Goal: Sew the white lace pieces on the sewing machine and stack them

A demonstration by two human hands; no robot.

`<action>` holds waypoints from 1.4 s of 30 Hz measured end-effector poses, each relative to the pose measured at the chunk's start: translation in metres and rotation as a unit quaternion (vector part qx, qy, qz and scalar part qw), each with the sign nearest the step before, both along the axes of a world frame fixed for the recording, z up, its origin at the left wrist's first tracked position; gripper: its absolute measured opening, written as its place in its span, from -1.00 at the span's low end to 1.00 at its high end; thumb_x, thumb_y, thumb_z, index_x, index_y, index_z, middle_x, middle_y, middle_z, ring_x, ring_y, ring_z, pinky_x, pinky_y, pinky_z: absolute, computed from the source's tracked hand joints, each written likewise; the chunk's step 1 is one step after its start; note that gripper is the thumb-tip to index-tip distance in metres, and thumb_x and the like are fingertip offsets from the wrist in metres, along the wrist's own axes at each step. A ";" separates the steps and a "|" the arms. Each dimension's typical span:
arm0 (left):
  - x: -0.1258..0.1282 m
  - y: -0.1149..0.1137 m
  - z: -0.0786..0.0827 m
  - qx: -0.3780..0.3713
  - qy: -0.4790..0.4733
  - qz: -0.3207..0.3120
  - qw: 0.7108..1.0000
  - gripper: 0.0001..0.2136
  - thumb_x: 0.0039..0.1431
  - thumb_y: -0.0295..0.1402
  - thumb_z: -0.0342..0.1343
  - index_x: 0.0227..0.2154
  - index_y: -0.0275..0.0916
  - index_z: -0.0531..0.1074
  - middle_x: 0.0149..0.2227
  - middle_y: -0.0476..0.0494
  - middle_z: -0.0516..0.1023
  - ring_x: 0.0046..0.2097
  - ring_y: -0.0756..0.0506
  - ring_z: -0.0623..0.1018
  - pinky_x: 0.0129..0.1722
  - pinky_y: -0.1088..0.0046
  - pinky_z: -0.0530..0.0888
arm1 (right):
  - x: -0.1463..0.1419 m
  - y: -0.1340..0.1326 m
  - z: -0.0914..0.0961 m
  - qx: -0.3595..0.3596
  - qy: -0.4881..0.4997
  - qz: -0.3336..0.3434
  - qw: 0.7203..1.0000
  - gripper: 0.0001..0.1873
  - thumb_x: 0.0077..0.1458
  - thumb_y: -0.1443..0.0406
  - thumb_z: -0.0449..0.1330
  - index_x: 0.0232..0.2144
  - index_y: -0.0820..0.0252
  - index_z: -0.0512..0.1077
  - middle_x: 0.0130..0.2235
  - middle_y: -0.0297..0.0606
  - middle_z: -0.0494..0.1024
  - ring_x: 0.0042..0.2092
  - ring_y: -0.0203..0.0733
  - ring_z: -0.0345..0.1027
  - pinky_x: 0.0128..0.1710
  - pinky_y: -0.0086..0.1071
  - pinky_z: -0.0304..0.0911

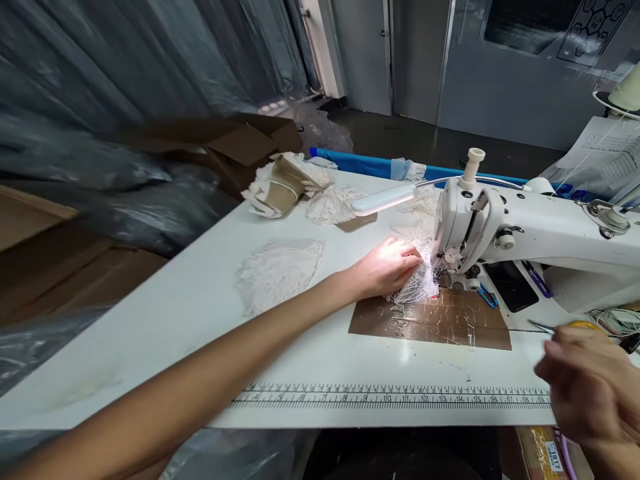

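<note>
My left hand (387, 267) reaches across the table, its fingers bent and closed on a piece of white lace (415, 288). That lace lies beneath the head of a white sewing machine (450, 223), in a bright patch of light. At the right edge is my right hand (590, 383), smeared by motion with its fingers curled. Just behind it lie scissors (543, 327) with a yellow handle, partly covered by the hand. Whether the right hand touches them or holds anything cannot be made out. A brown taped sheet (430, 323) covers the table in front of the needle.
Another lace piece (280, 273) lies flat left of my arm. Bundled lace (280, 187) sits at the back. Right of the needle are blue thread snips (487, 295) and a black phone (513, 285). A printed ruler (390, 398) runs along the front edge; cardboard boxes (245, 147) stand left.
</note>
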State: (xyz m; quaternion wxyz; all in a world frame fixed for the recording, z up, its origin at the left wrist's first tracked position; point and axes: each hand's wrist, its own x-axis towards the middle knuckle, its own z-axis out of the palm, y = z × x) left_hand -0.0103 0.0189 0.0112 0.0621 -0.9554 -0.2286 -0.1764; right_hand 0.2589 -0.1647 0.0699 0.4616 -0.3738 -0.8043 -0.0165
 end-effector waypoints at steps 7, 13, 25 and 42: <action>-0.004 0.003 0.001 -0.001 0.064 0.000 0.998 -0.74 0.37 -0.31 -0.06 -0.17 -0.25 0.52 -0.27 -0.22 0.51 -0.20 -0.15 0.49 -0.12 0.25 0.36 | -0.019 0.047 -0.039 -0.003 -0.022 0.029 0.999 -0.80 0.26 0.43 0.04 -0.27 0.23 0.47 -0.60 -0.43 0.45 -0.68 -0.42 0.16 -0.64 -0.50 0.07; 0.000 -0.019 0.004 -0.053 -0.004 0.010 0.999 -0.67 0.42 -0.27 -0.14 -0.21 -0.21 0.54 -0.19 -0.15 0.54 -0.27 -0.04 0.52 -0.31 0.45 0.43 | -0.022 0.064 -0.042 -0.200 -0.142 -0.018 0.969 -0.72 0.25 0.35 0.03 -0.34 0.21 0.54 -0.40 -0.26 0.61 -0.44 -0.26 0.45 -0.50 -0.43 0.10; 0.015 -0.011 -0.014 -0.149 -0.071 -0.115 0.979 -0.77 0.37 -0.36 -0.04 -0.20 -0.25 0.54 -0.20 -0.17 0.55 -0.19 -0.06 0.57 -0.17 0.43 0.54 | -0.043 0.085 -0.067 -0.390 -0.125 -0.141 0.901 -0.78 0.27 0.22 0.08 -0.22 0.18 0.49 -0.41 -0.29 0.55 -0.43 -0.19 0.38 -0.44 -0.39 0.13; 0.018 -0.010 -0.012 -0.131 -0.065 -0.134 0.980 -0.76 0.36 -0.38 -0.06 -0.19 -0.27 0.52 -0.18 -0.20 0.54 -0.15 -0.08 0.56 -0.13 0.44 0.54 | -0.042 0.082 -0.075 -0.324 -0.132 -0.129 0.928 -0.69 0.28 0.20 0.01 -0.22 0.15 0.53 -0.45 -0.29 0.49 -0.48 -0.22 0.29 -0.51 -0.41 0.01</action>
